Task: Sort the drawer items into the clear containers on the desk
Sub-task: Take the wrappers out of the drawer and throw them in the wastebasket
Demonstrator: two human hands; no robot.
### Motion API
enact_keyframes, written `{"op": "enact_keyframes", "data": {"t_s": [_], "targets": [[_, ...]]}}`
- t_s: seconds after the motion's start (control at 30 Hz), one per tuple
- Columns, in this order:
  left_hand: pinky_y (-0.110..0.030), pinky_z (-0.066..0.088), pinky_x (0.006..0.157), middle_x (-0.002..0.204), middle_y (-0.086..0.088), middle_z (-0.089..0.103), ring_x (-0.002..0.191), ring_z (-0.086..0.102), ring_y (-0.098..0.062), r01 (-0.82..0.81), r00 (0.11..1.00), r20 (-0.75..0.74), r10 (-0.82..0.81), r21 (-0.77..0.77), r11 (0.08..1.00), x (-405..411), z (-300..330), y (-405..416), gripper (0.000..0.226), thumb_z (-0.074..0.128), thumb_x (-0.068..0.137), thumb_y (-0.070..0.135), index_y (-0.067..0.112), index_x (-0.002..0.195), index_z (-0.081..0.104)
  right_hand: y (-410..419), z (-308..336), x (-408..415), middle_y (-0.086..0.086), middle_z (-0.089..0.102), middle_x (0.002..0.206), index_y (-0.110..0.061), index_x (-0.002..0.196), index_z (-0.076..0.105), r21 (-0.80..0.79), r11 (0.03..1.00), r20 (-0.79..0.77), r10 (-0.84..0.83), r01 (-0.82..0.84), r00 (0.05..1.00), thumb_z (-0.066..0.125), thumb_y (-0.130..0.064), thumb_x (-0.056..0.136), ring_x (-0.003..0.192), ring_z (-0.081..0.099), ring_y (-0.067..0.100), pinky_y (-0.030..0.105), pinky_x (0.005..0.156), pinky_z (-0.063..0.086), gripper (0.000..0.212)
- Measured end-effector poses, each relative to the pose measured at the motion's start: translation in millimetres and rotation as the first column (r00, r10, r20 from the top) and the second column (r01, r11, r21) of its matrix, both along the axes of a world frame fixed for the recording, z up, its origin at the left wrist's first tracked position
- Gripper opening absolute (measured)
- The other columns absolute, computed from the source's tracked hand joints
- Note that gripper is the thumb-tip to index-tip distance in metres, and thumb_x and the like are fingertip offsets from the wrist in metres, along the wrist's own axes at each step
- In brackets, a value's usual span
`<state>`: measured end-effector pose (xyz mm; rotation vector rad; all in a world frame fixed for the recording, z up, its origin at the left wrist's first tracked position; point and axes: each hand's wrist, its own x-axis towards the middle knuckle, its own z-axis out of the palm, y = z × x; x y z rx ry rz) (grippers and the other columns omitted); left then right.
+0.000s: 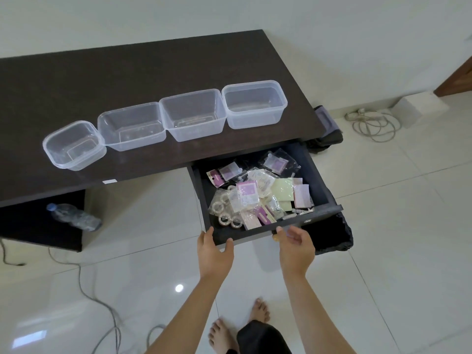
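Observation:
The dark drawer (324, 185) stands pulled out from under the desk's right end. It holds a jumble of small plastic packets (249, 194), purple cards, pale yellow sheets (282, 192) and tape rolls (226, 219). Several empty clear containers (191, 114) sit in a row on the dark desk (102, 80). My left hand (215, 251) grips the left end of the drawer front (319, 214), index finger over the corner and thumb on the face. My right hand (296, 247) hovers at the front's middle with loosely curled, parted fingers, holding nothing.
A plastic water bottle (74, 215) lies in the desk's lower left shelf. Cables (373, 123) trail on the white tile floor at right and lower left. A dark bag (329, 134) sits beside the desk's right end. My bare feet (258, 312) are below the drawer.

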<state>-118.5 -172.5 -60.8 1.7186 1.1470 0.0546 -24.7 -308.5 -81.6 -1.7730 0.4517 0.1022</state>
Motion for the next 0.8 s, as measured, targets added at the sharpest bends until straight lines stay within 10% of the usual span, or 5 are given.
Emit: {"op": "enact_keyframes", "data": {"t_s": [0.27,0.43,0.8], "targets": [[-0.028,0.029,0.11,0.149,0.0,0.032,0.139,0.03,-0.016,0.11,0.99,0.075,-0.118,0.112,0.988,36.4,15.6,13.1,0.054,0.06,0.089,0.029,0.016,0.138,0.042,38.3,35.4,50.7,-0.001,0.063,0.094,-0.019,0.094,0.063,-0.139,0.949,0.195,0.307,-0.284,0.931,0.076,-0.015,0.078,0.084,0.059,0.014,0.007,0.069,0.046,0.021],[-0.031,0.036,0.107,0.146,-0.004,0.032,0.134,0.037,-0.023,0.112,0.994,0.011,-0.113,0.07,0.991,77.5,2.9,27.7,0.057,0.068,0.083,0.035,0.018,0.132,0.044,56.4,25.1,101.8,-0.004,0.056,0.108,-0.02,0.111,0.058,-0.232,0.847,0.068,0.505,-0.479,0.86,0.077,-0.022,0.076,0.099,0.055,0.012,0.026,0.087,0.048,0.04],[-0.05,0.031,0.11,0.156,-0.006,-0.024,0.143,0.006,-0.044,0.079,0.889,-0.434,-0.145,-0.165,0.983,151.5,-33.1,44.0,0.117,0.075,0.068,0.055,0.042,0.147,-0.011,87.4,-10.5,218.3,0.01,-0.022,0.157,-0.045,0.148,0.0,-0.477,0.218,-0.521,0.71,-0.851,0.474,0.075,-0.079,0.038,0.143,-0.021,0.039,0.065,0.108,-0.011,0.136]]}}
